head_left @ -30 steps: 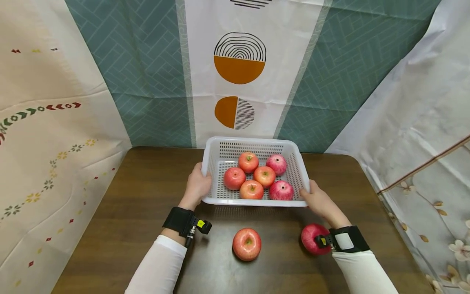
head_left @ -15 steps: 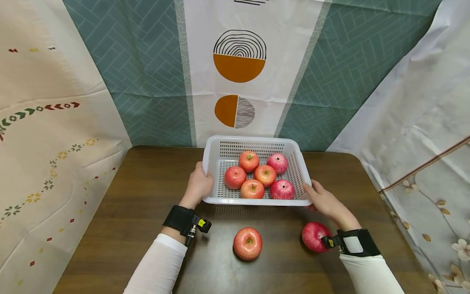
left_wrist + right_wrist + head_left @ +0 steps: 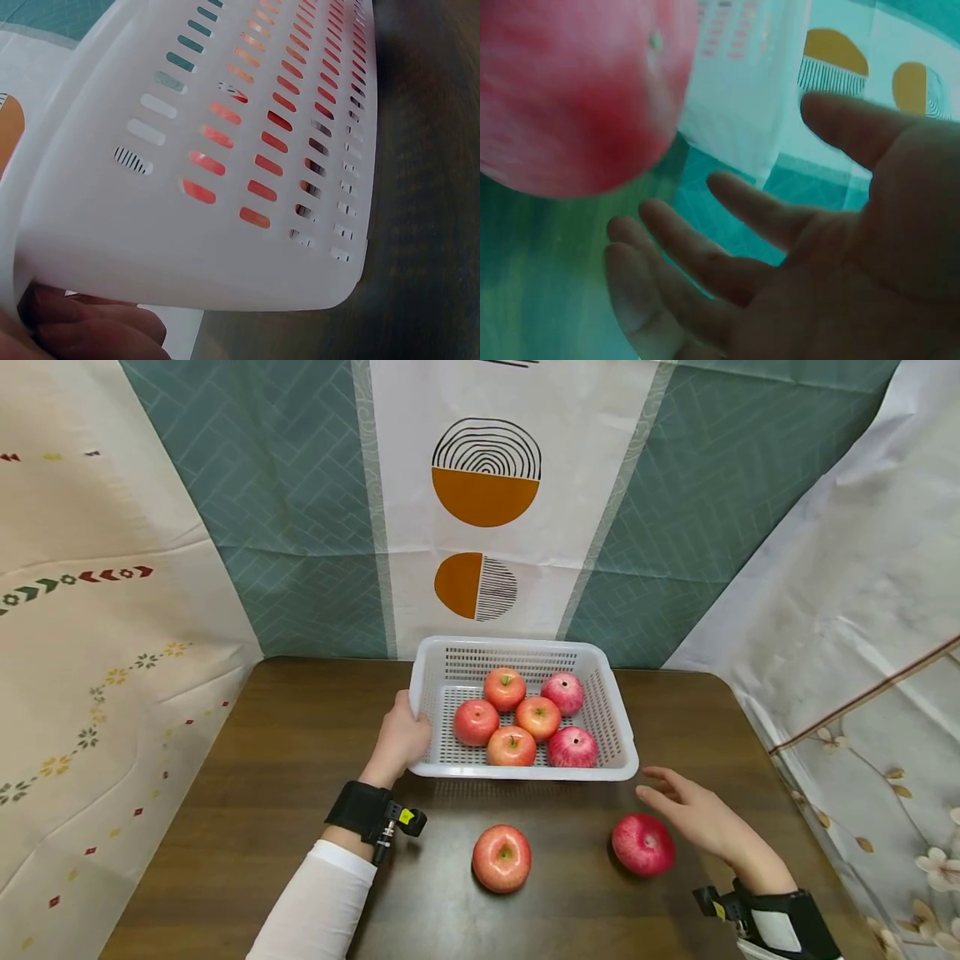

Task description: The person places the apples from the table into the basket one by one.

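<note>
A white perforated plastic basket [image 3: 525,772] stands at the back of the table, with several red apples inside, one of them a pale red apple [image 3: 512,746] near its front wall. My left hand [image 3: 401,735] grips the basket's left rim; in the left wrist view its curled fingers [image 3: 97,330] show under the rim. Apart from the basket, my right hand [image 3: 697,814] hovers with loosely spread fingers and holds nothing. Just left of it lies a dark red apple [image 3: 642,845], large in the right wrist view too. Another red apple [image 3: 502,858] rests in front of the basket.
The brown wooden table [image 3: 300,760] reaches back to a patterned cloth [image 3: 315,527]. A light cloth [image 3: 840,693] hangs at the right and a cream cloth [image 3: 112,652] at the left. Each wrist wears a black camera strap, such as the left strap [image 3: 360,810].
My right hand has let go of the basket's right rim and moved right and toward me, beside the dark red apple. My left hand stays on the rim, and the basket has barely shifted.
</note>
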